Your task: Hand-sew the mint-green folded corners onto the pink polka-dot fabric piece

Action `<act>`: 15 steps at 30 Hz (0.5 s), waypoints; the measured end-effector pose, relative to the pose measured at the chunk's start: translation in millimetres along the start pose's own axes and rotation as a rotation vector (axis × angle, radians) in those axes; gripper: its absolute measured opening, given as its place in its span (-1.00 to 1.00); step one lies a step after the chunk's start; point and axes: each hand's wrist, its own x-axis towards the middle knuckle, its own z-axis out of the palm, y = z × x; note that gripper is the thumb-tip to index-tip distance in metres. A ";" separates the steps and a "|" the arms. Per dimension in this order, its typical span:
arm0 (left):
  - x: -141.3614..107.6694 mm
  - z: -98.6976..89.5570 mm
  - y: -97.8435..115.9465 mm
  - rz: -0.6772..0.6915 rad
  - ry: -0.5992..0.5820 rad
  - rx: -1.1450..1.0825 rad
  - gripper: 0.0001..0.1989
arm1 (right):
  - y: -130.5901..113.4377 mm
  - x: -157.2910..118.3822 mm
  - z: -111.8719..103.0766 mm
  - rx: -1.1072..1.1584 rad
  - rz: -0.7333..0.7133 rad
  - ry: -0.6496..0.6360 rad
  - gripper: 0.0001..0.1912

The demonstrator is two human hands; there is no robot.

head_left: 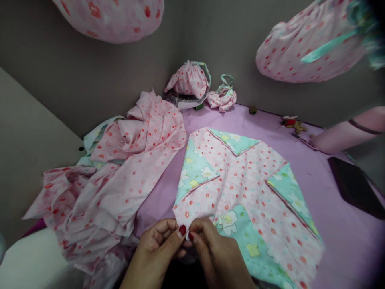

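Note:
A pink floral cloth [240, 176] with mint-green folded corner flaps is spread over the purple surface. At its near left edge, my left hand [162, 249] pinches the fabric between thumb and fingers. Right beside it, my right hand [210, 249] pinches the same edge, the two thumbs nearly touching. Whether a needle or thread is between the fingertips is too small to tell. One mint flap [252, 245] lies just past my right hand.
Crumpled pink fabric [120, 180] is heaped on the left. Behind stand two small drawstring pouches [192, 80] [222, 99]. Larger pink bags [111, 18] [306, 52] hang above. A pink cylinder [349, 130] and a dark flat object [356, 186] are on the right.

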 end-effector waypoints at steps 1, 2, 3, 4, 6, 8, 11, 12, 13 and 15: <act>0.0 0.1 -0.5 0.003 -0.006 0.003 -0.89 | 0.0 0.2 -0.1 -0.003 0.021 -0.014 -0.86; 0.1 0.2 -1.0 0.008 -0.009 0.009 -0.89 | 0.2 0.1 -0.2 -0.006 0.042 -0.027 -0.87; 0.1 0.2 -1.5 0.015 -0.014 0.019 -0.89 | 0.4 -0.3 -0.1 -0.009 0.058 -0.037 -0.88; 0.1 0.1 -2.0 0.019 -0.018 0.028 -0.90 | 0.5 -0.8 0.0 -0.011 0.070 -0.043 -0.88; 0.5 -0.5 -2.9 0.030 -0.031 0.037 -0.91 | 0.2 -1.7 0.2 -0.008 0.086 -0.051 -0.87; 1.1 -1.7 -3.8 0.047 -0.044 0.042 -0.93 | -1.4 -1.4 0.1 0.004 0.079 -0.057 -0.85; 2.0 -3.6 -4.7 0.085 -0.040 0.076 -0.93 | -6.0 2.2 -0.7 -0.037 0.019 -0.039 -0.86; 2.0 -4.0 -4.9 0.098 -0.033 0.094 -0.93 | -7.6 3.8 -1.0 -0.077 -0.006 -0.028 -0.87; 1.9 -4.2 -4.8 0.108 -0.026 0.116 -0.93 | -8.9 5.4 -1.4 -0.126 -0.027 -0.020 -0.87; 1.3 -3.6 -4.1 0.118 -0.021 0.151 -0.92 | -10.2 7.7 -2.3 -0.225 -0.061 -0.024 -0.84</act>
